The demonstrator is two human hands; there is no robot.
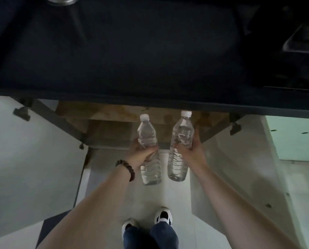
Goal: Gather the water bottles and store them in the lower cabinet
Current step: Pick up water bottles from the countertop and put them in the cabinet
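Note:
Two clear water bottles with white caps hang upright in front of the open lower cabinet [110,130]. My left hand [141,152] is wrapped around the middle of the left bottle [149,168]; a dark bead bracelet sits on that wrist. My right hand [191,150] grips the middle of the right bottle [181,130]. Both bottles are held above the pale floor, just outside the cabinet's wooden shelf, caps near the underside of the dark countertop [132,60].
The cabinet's two white doors [33,159] [240,168] stand swung open on either side of my arms. A dark sink basin [303,40] is set in the counter at the right. My shoes [146,221] stand on the floor below.

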